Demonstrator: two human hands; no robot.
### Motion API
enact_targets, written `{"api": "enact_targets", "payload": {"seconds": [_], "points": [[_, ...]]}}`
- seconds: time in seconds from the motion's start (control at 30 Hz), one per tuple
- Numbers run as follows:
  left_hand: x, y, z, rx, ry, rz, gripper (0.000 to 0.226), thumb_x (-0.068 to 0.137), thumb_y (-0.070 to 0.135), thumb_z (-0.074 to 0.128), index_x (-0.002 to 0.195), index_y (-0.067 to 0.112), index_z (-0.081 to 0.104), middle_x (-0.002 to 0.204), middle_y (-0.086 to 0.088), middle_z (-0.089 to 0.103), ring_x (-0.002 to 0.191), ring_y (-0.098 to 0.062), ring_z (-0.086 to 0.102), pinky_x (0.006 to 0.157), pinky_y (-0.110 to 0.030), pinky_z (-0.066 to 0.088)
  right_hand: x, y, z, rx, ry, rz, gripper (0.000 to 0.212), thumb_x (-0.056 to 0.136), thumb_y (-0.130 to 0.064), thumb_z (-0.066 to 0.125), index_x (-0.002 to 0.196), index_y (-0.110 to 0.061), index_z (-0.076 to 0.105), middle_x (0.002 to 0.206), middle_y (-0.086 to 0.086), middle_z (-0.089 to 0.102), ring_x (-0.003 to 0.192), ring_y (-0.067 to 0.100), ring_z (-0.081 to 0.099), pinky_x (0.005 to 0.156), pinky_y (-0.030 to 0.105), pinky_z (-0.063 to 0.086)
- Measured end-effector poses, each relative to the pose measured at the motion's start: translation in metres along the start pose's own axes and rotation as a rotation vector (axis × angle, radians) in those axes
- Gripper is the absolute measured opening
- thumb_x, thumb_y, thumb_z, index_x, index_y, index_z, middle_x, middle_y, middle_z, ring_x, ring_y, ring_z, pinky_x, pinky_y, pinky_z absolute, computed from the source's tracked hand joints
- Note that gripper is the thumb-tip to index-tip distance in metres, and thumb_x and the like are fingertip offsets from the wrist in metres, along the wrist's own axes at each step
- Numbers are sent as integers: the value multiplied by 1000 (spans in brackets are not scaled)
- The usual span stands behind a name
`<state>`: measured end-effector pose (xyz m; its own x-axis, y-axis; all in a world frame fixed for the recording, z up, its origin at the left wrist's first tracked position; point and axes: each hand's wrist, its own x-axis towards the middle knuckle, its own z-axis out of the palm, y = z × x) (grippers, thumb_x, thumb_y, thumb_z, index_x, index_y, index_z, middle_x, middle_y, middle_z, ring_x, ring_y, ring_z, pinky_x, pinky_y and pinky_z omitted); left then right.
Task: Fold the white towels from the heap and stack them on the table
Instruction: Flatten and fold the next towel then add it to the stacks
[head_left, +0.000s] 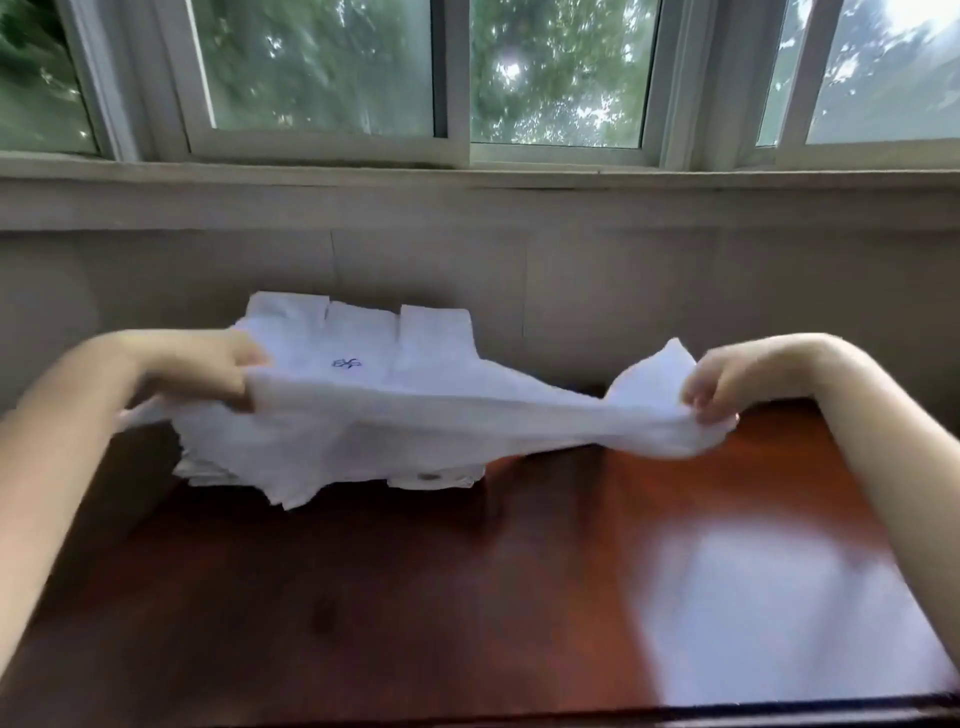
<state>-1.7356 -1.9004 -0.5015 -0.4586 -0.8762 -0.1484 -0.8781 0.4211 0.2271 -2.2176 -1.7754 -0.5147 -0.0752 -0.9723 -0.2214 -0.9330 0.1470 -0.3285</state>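
Note:
A white towel (441, 421) hangs stretched between my hands above the dark wooden table (467, 597). My left hand (208, 369) grips its left end, fingers curled round the cloth. My right hand (727, 384) pinches the bunched right end. Behind the held towel, a stack of folded white towels (363, 332) with a small blue mark on top stands at the back of the table, against the wall. The held towel hides the stack's front. The frame is blurred.
The table ends at a beige wall (623, 291) below a row of windows (545, 78). A bright patch of window light (753, 597) lies on the table's right half. The near table edge runs along the bottom of the view.

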Motion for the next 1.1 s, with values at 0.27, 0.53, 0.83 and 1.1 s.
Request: {"api": "enact_targets", "payload": {"seconds": [0.27, 0.53, 0.83, 1.1], "points": [[16, 11, 186, 64, -291, -48, 41, 97, 46, 45, 132, 25, 46, 132, 1, 52, 98, -7, 58, 74, -7, 43, 36, 2, 145, -139, -95, 111, 28, 97, -32, 47, 116, -17, 61, 108, -1, 70, 88, 15, 65, 80, 24, 48], [19, -14, 291, 42, 83, -229, 54, 98, 57, 18, 150, 44, 10, 160, 10, 1, 147, -12, 2, 115, -45, 7, 46, -3, 241, -382, 148, 248, 43, 94, -50, 36, 127, -22, 45, 128, 4, 51, 115, 27, 52, 82, 34, 42], [40, -24, 281, -70, 258, -259, 28, 99, 47, 28, 119, 38, 44, 143, 7, 41, 132, -15, 34, 105, -44, 24, 46, 4, 230, -446, 93, 444, 38, 99, -37, 34, 124, -20, 56, 131, 3, 54, 116, 26, 54, 77, 32, 45], [69, 11, 290, -10, 269, -488, 57, 90, 65, 28, 128, 24, 35, 143, -5, 33, 133, -30, 24, 103, -69, 16, 51, 23, 251, -238, 261, 288, 63, 89, -66, 38, 138, -26, 37, 135, 7, 42, 126, 28, 40, 94, 38, 40]]}}
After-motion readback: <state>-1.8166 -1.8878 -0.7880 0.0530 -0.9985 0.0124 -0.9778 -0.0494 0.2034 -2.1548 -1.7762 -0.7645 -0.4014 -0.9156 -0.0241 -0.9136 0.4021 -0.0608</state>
